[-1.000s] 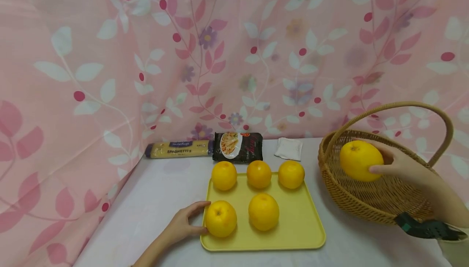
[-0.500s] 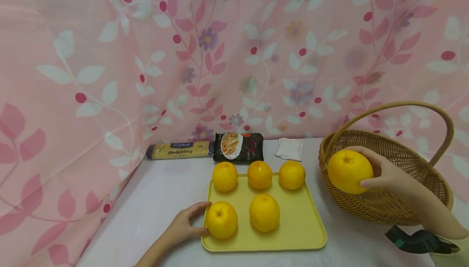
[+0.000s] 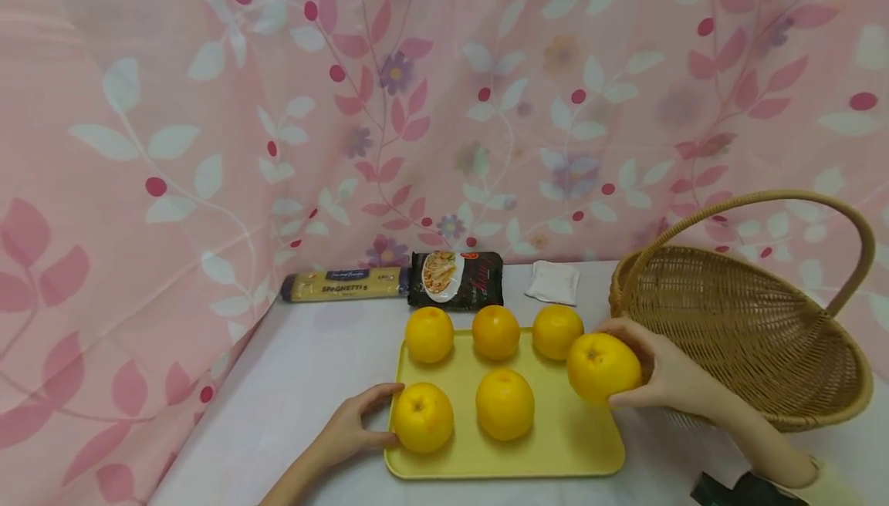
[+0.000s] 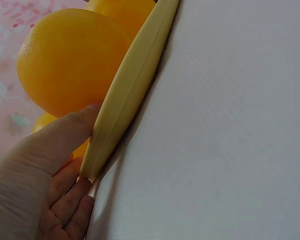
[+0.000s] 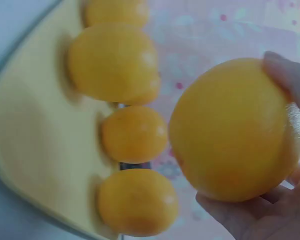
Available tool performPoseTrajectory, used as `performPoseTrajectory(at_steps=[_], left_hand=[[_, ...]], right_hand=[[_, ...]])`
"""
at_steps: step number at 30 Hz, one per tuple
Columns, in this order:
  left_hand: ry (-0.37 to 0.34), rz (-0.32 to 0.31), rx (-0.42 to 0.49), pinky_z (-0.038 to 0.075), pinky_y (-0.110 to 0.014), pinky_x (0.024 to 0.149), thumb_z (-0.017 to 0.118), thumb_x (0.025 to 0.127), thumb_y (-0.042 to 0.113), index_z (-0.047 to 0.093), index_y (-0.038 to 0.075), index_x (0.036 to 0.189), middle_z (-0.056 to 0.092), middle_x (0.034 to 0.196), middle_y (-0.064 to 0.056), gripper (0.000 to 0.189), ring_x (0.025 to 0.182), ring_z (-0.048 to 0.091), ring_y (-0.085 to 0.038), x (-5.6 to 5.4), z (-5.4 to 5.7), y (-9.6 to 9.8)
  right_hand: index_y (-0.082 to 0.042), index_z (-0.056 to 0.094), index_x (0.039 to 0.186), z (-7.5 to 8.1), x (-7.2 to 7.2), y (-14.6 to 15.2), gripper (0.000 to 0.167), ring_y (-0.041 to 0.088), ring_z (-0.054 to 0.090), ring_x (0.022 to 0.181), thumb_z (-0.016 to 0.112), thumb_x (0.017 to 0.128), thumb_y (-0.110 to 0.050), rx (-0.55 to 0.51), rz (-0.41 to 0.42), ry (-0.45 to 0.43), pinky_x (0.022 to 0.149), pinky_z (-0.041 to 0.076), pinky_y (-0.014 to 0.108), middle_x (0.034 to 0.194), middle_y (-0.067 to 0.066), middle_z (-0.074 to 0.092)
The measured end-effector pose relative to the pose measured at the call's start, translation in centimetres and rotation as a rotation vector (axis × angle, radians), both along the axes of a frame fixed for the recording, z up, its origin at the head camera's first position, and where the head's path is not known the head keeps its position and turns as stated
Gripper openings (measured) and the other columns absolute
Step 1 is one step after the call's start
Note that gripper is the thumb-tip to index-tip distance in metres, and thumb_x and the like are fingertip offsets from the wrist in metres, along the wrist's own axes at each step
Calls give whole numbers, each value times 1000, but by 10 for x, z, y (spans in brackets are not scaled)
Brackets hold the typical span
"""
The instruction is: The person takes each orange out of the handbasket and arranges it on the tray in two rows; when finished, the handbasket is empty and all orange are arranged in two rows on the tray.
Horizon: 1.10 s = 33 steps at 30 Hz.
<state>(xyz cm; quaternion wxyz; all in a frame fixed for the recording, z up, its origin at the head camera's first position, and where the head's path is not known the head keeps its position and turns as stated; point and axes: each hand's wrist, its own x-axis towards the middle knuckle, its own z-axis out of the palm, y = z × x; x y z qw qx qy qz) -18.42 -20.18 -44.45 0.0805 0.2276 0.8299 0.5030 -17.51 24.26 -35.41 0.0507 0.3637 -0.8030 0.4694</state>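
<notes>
My right hand (image 3: 663, 367) grips an orange (image 3: 601, 369) above the right side of the yellow tray (image 3: 569, 456). In the right wrist view, thumb and fingers wrap this held orange (image 5: 235, 130) from two sides. At the tray's left edge, my left hand (image 3: 347, 427) has its thumb and fingertips on the rim, beside the front-left orange (image 3: 424, 417). The left wrist view shows the thumb over the tray rim (image 4: 125, 95) and the other fingers curled near its end. Another orange (image 3: 505, 404) sits mid-tray, and several more (image 3: 496, 332) line its back edge.
A wicker basket (image 3: 736, 321) with a tall handle stands at the right, tilted toward the tray. Behind the tray lie a spaghetti pack (image 3: 345, 287), a black food packet (image 3: 455, 281) and a small white packet (image 3: 553, 283). A pink floral curtain (image 3: 444, 105) closes the back.
My right hand has carried the orange left, from over the basket to over the tray's right side. My left hand has stayed at the tray's left edge.
</notes>
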Motion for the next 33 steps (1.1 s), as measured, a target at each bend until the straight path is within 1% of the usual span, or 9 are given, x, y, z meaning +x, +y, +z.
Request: performPoseTrajectory(at_steps=[3,5,9,13,17,22,25,29,33], left_hand=[[14,-6,-8,31,-39,99,78,69,19,47,5,127,48,128,-9,67,118,42,-28,-5,-10,-3],[25,-7,-7,32,-39,99,78,69,18,47,5,127,48,128,-9,68,118,42,-28,-7,-13,-5],[18,-11,9,32,-37,99,78,69,20,47,8,128,47,129,-6,68,119,41,-24,-8,-14,-5],[3,-15,24,32,-38,100,78,69,21,46,8,129,47,130,-6,69,120,40,-25,-8,-14,-5],[-8,-9,16,31,-39,100,78,69,22,46,9,129,46,130,-6,69,120,40,-25,-7,-15,-5],[-15,0,13,30,-38,100,79,68,22,46,9,128,46,130,-5,70,120,40,-24,-7,-15,-5],[-13,1,17,30,-39,101,79,68,22,47,9,128,47,130,-5,69,120,40,-23,-7,-15,-5],[-11,0,2,29,-41,100,78,69,21,47,4,127,47,129,-9,68,120,40,-27,2,2,1],[-3,0,-20,29,-42,100,77,70,20,47,-1,126,48,127,-13,67,119,41,-30,8,17,6]], right_hand=[[-12,46,121,-13,0,-10,69,12,53,95,83,63,-23,109,-44,64,81,45,19,110,-3,56],[-15,47,119,-21,0,-15,69,11,54,95,83,62,-29,141,-67,63,81,45,20,109,-5,56],[-12,48,115,-36,-3,-18,67,11,55,93,83,61,-28,118,-118,3,77,48,23,106,-4,58],[-4,46,115,-51,-6,-16,65,11,56,90,82,64,-22,81,-141,-83,73,50,26,106,4,58],[1,43,118,-65,-6,-14,64,12,55,91,79,69,-18,48,-101,-150,72,51,27,109,10,56],[3,38,120,-75,-6,-13,66,13,53,96,78,69,-13,6,-5,-163,75,50,27,111,9,53],[3,35,118,-79,-6,-13,67,13,50,98,78,68,-10,-23,17,-175,81,45,23,111,11,50],[1,33,117,-78,-6,-11,67,13,48,101,77,68,-8,-19,23,-221,86,41,21,112,16,44],[2,30,127,-73,-6,-10,72,11,46,107,75,72,-10,49,38,-260,86,46,37,120,22,43]])
